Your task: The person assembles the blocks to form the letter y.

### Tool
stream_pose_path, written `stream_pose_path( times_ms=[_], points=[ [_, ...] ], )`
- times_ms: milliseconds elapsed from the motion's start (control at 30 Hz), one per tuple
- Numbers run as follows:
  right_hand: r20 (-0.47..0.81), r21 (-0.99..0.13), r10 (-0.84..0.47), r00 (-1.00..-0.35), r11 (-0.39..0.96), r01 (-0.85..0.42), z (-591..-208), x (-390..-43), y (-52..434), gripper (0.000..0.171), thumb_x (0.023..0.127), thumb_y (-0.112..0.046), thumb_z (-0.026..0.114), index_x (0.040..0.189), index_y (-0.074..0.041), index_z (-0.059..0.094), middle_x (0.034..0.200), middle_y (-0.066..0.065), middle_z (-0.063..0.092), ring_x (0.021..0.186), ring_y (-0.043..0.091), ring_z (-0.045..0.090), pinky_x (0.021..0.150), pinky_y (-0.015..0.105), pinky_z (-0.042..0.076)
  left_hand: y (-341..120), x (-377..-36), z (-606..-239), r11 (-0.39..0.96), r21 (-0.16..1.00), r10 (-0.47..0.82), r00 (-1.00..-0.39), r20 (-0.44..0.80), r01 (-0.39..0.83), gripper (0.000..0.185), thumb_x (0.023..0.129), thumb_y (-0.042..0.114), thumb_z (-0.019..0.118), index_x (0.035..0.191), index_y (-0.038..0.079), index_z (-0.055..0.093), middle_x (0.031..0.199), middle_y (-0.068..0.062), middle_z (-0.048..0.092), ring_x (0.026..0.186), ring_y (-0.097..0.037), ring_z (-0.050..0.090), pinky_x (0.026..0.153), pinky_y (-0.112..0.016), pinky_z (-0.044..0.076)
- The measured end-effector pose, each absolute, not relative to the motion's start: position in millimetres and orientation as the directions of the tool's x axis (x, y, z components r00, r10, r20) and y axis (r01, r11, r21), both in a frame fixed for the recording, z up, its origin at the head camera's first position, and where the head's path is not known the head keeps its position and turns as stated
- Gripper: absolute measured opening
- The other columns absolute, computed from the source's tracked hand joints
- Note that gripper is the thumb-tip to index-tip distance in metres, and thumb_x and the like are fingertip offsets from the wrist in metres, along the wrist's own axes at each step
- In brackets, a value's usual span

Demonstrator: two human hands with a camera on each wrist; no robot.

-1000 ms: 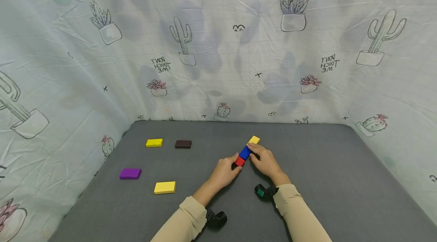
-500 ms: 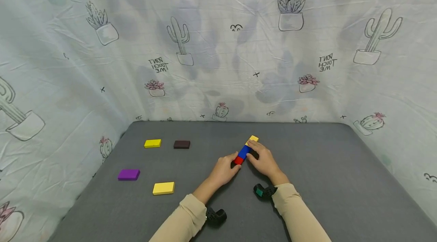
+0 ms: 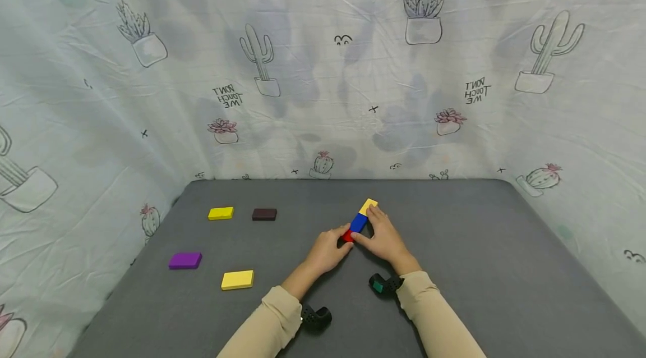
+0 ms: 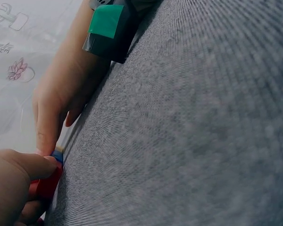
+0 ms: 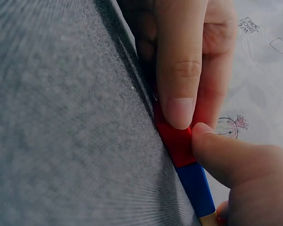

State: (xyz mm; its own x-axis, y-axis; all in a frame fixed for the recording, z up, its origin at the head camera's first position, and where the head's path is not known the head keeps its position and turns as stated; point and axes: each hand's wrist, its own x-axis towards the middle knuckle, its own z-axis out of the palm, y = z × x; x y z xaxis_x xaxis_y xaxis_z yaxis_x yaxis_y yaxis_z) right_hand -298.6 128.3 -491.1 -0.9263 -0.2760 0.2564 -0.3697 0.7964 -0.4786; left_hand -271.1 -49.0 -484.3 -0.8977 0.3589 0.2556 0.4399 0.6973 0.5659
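Observation:
A red block, a blue block and a yellow block lie end to end in a slanted row on the grey table. My left hand is at the row's near end, its curled fingers pinching the red block. My right hand lies along the row's right side, thumb against the red block and index finger on the yellow one. In the left wrist view my left thumb covers most of the red block. The right wrist view shows the blue block behind the red.
Loose flat blocks lie on the left of the table: a yellow one, a dark brown one, a purple one and a larger yellow one. Cactus-print cloth walls the table at the back and sides.
My right index finger has slid up the row to the yellow block and the thumb now reaches the red block. My left hand stays at the red end.

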Motion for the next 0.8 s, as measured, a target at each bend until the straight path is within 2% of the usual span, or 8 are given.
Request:
stream_pose_path(
  times_ms=[200,400,633,800],
  points=[
    [0.255,-0.487,-0.264,-0.930,0.796,-0.359,-490.1,-298.1,128.0,0.087,0.077,-0.056,0.058,0.136,0.003,0.034,0.144,0.018,0.028,0.134,0.035,0.023,0.105,0.052,0.025,-49.5,-269.7,-479.3,0.697,0.578,0.368,-0.904,0.219,0.424,0.051,0.085,0.025,0.061,0.130,0.004,0.047,0.127,-0.012,0.053,0.114,-0.024,0.053,0.094,-0.040,0.043],
    [0.245,-0.490,-0.276,-0.929,0.792,-0.364,-491.9,-296.4,127.4,0.087,0.078,-0.057,0.057,0.136,0.002,0.033,0.144,0.018,0.027,0.134,0.035,0.022,0.104,0.052,0.026,-55.3,-263.0,-474.3,0.689,0.602,0.406,-0.903,0.142,0.405,0.062,0.085,0.030,0.060,0.135,0.000,0.038,0.133,-0.014,0.046,0.119,-0.026,0.047,0.096,-0.041,0.041],
    [0.233,-0.499,-0.274,-0.933,0.790,-0.356,-491.3,-294.7,128.1,0.086,0.078,-0.056,0.058,0.136,0.002,0.033,0.145,0.018,0.025,0.133,0.036,0.023,0.104,0.053,0.026,-66.4,-252.3,-471.3,0.688,0.612,0.426,-0.900,0.095,0.390,0.063,0.088,0.034,0.056,0.137,0.002,0.034,0.137,-0.012,0.042,0.125,-0.025,0.041,0.100,-0.041,0.036],
    [0.230,-0.492,-0.272,-0.934,0.796,-0.353,-490.4,-295.5,130.7,0.088,0.078,-0.058,0.056,0.137,0.002,0.032,0.145,0.018,0.025,0.133,0.036,0.022,0.104,0.052,0.026,-76.1,-243.3,-466.1,0.664,0.626,0.449,-0.888,0.102,0.408,0.063,0.088,0.033,0.056,0.138,0.002,0.033,0.134,-0.011,0.046,0.122,-0.023,0.045,0.098,-0.041,0.038]
  ],
)
